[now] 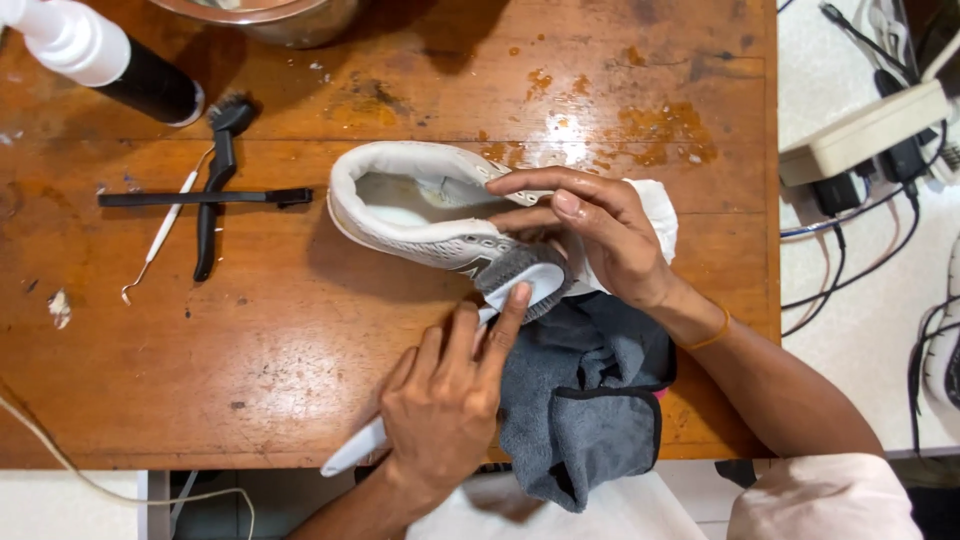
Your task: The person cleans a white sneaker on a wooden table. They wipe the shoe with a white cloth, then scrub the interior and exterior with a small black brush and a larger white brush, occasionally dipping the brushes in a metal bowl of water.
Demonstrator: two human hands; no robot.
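Wooden table (300, 330), worn and wet-stained near the far edge, carrying everything. Lying on its side mid-table, opening facing up: white sneaker (420, 215). Right hand (600, 235) pressing down over the toe end, fingers spread across the upper, grip loosely closed around the shoe. Left hand (445, 405) gripping the white brush (520, 285) by its handle, fingers wrapped tight, index finger running along the back, bristles touching the sneaker's side. Hanging over the near table edge, just under both hands: grey cloth (580, 400). Sitting to the left, well apart: black brush (215, 180), thin white pick (160, 235), spray bottle (100, 55). Showing partly at the top edge: metal bowl (270, 15).
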